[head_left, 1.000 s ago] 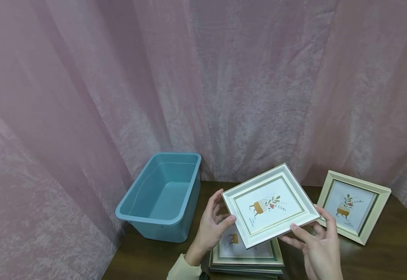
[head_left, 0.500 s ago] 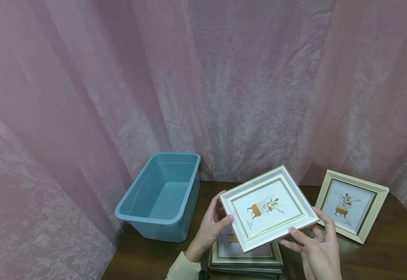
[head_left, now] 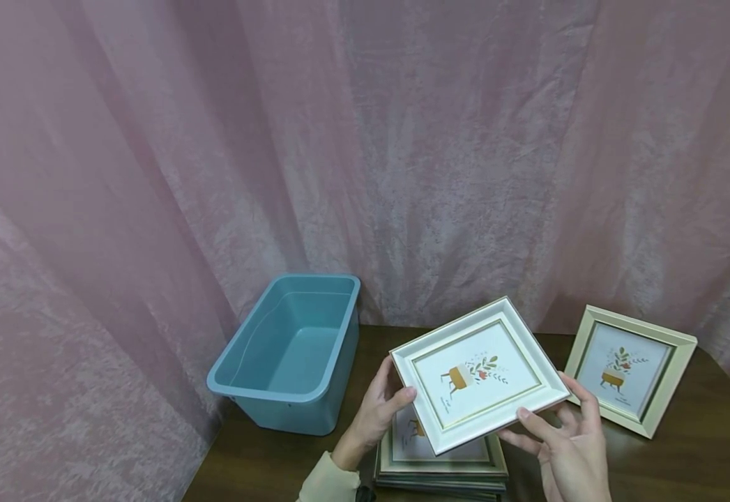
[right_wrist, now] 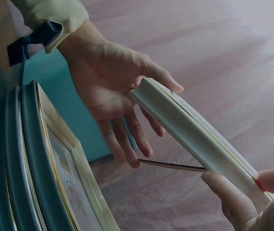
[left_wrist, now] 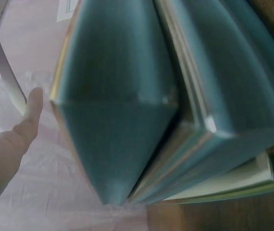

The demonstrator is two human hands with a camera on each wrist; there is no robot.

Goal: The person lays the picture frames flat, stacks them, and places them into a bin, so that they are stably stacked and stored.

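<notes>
Both hands hold a white picture frame [head_left: 480,373] tilted above the stack, its flower-pot print facing up. My left hand [head_left: 374,411] grips its left edge, thumb at the front and fingers behind. At the lower right corner, my right hand [head_left: 568,446] pinches the border between thumb and fingers. A thin back strut [right_wrist: 170,166] sticks out behind the frame in the right wrist view, its end by the left fingertips. Below lies a stack of picture frames [head_left: 443,468], partly covered by the held one; its teal-looking sides fill the left wrist view.
Another picture frame [head_left: 631,369], cream-coloured, stands propped at the right of the brown table [head_left: 703,446]. To the left sits a blue plastic tub [head_left: 270,396] with nothing visible inside. A pink curtain [head_left: 452,153] hangs behind the table.
The held frame has shifted slightly left and down. My left fingertips, earlier visible past its left edge, are now more hidden behind it. Tub, stack and standing frame stay put.
</notes>
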